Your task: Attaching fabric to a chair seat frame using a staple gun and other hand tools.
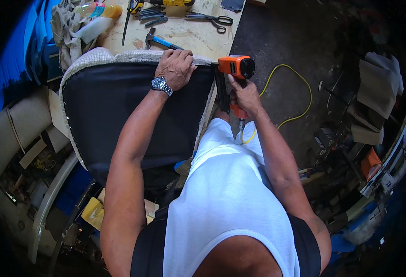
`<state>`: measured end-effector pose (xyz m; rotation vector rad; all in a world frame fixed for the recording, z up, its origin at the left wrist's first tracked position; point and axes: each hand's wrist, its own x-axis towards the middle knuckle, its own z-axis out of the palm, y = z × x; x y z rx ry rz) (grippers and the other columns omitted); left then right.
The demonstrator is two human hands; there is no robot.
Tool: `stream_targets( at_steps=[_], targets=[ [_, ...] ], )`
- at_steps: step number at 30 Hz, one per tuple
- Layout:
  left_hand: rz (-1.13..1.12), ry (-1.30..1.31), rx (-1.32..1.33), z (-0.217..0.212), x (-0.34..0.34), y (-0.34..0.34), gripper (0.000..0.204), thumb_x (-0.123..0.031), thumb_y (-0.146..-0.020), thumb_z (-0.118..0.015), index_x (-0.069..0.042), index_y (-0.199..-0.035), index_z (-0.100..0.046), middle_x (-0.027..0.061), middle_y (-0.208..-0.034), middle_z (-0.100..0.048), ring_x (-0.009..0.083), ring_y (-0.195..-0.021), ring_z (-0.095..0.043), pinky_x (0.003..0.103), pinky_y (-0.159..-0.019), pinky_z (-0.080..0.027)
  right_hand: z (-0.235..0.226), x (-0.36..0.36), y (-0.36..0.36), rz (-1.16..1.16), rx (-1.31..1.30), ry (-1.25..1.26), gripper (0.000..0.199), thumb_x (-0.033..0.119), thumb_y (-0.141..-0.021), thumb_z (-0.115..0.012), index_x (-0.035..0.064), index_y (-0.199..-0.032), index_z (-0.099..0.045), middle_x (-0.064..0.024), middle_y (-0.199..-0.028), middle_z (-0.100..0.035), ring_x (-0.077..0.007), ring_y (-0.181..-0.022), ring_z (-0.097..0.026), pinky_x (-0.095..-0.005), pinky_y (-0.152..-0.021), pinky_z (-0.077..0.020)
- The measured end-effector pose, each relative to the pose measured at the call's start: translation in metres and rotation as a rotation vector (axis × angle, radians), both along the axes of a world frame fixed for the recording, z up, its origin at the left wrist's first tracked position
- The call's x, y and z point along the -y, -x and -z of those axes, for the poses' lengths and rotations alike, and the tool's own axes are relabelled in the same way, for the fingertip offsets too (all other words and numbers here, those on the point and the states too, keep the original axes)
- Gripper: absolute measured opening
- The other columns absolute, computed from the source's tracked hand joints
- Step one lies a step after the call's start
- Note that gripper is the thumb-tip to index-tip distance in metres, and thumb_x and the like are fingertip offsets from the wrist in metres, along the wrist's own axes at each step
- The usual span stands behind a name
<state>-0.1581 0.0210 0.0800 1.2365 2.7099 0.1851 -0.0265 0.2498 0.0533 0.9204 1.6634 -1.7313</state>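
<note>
An upholstered seat (133,106) lies with its black underside cloth facing up and light woven fabric round its rim. My left hand (175,68), with a metal watch at the wrist, is closed over the far edge, its fingers curled on the fabric. My right hand (246,97) is wrapped round the handle of an orange and black pneumatic staple gun (233,65). The gun's nose is at the seat's far right corner; whether it touches the fabric I cannot tell. From the bottom of its handle runs a yellow air hose (310,92).
Beyond the seat, a wooden table (193,34) holds a claw hammer (163,42), black scissors (219,21) and a bottle (99,9). Blue sheets (18,51) hang at far left. Folded material (378,87) is piled on the right. The hose loops over the floor.
</note>
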Motion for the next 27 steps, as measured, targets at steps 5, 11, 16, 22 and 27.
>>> stream_targets(
  at_steps=[5,11,16,22,27],
  targets=[
    [0.027,0.006,-0.021,-0.001,-0.007,0.003,0.024,-0.031,-0.084,-0.069,-0.01,-0.094,-0.062,0.0035,-0.107,-0.064,0.0209,-0.103,-0.061,0.04,-0.094,-0.041,0.018,-0.003,-0.024,0.139,-0.069,0.108,0.047,0.05,-0.091,-0.066,0.0032,-0.096,-0.063,-0.0022,-0.065,-0.058,-0.0126,-0.052,-0.058,-0.0289,-0.05,-0.0509],
    [-0.06,0.113,-0.014,0.013,-0.014,0.003,0.02,-0.03,-0.089,-0.064,-0.01,-0.091,-0.06,0.0048,-0.095,-0.064,0.0223,-0.093,-0.061,0.04,-0.083,-0.042,0.016,0.003,-0.042,0.105,-0.087,0.087,0.048,0.049,-0.089,-0.07,0.0022,-0.097,-0.061,-0.003,-0.068,-0.06,-0.0128,-0.058,-0.061,-0.0299,-0.053,-0.0529],
    [-0.076,0.113,-0.013,0.016,-0.016,0.004,0.021,-0.031,-0.089,-0.064,-0.01,-0.09,-0.061,0.0051,-0.09,-0.063,0.0229,-0.09,-0.06,0.04,-0.078,-0.04,0.017,0.012,-0.039,0.098,-0.073,0.081,0.047,0.048,-0.087,-0.073,0.0024,-0.094,-0.062,-0.0026,-0.069,-0.06,-0.012,-0.06,-0.06,-0.0288,-0.055,-0.0529],
    [-0.137,0.151,-0.042,0.017,-0.026,0.002,0.019,-0.029,-0.085,-0.066,-0.011,-0.089,-0.062,0.006,-0.089,-0.064,0.0223,-0.09,-0.061,0.04,-0.08,-0.04,0.034,0.021,-0.034,0.045,-0.144,-0.034,0.049,0.044,-0.087,-0.074,0.0,-0.106,-0.066,-0.0067,-0.077,-0.066,-0.0138,-0.069,-0.063,-0.031,-0.064,-0.0513],
    [-0.107,0.124,-0.058,0.023,-0.018,0.005,0.021,-0.031,-0.086,-0.067,-0.011,-0.09,-0.062,0.0053,-0.09,-0.063,0.0227,-0.09,-0.061,0.04,-0.08,-0.04,0.027,0.033,-0.03,0.04,-0.152,0.014,0.048,0.043,-0.086,-0.074,0.0019,-0.11,-0.068,-0.0097,-0.084,-0.069,-0.0155,-0.077,-0.064,-0.0331,-0.073,-0.0512]
  ],
)
